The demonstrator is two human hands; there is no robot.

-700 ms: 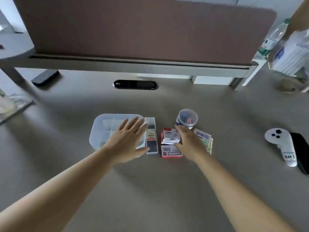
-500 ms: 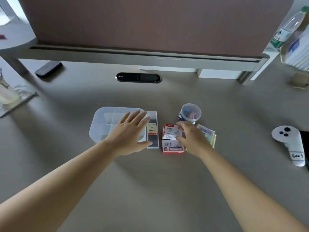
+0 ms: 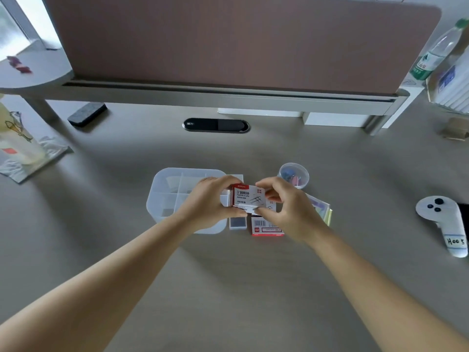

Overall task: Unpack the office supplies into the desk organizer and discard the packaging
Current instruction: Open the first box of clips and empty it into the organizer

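We hold the paper clip box [image 3: 248, 199] above the bench [image 3: 228, 275]; left grip [image 3: 210, 201] and right grip [image 3: 289, 207] pinch its opposite ends

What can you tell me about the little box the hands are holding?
The box is small, red and white, and looks like cardboard. Its white label reads "PAPER CLIPS" above a clip drawing. It looks closed and is held up over the desk, label facing the camera. The left hand pinches its left end and the right hand its right end.
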